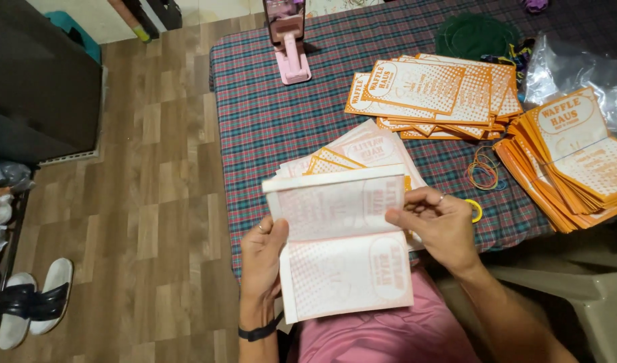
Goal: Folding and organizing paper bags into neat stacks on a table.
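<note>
Left hand (pixel 262 259) clamped on the left edge of a white-and-orange paper bag (pixel 342 245), thumb over its face; right hand (pixel 435 225) pinching the bag's right side at the fold. Bag held above the lap — just over a loose fan of bags (pixel 362 151) on the plaid tablecloth (pixel 268 114). Rubber bands (pixel 483 171) nearby, near orange stacks (pixel 436 97).

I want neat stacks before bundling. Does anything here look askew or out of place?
Yes. The orange paper bags on the checked tablecloth lie fanned and crooked, not squared. Loose rubber bands are strewn beside them. The batch in both hands, left and right, looks even.
</note>
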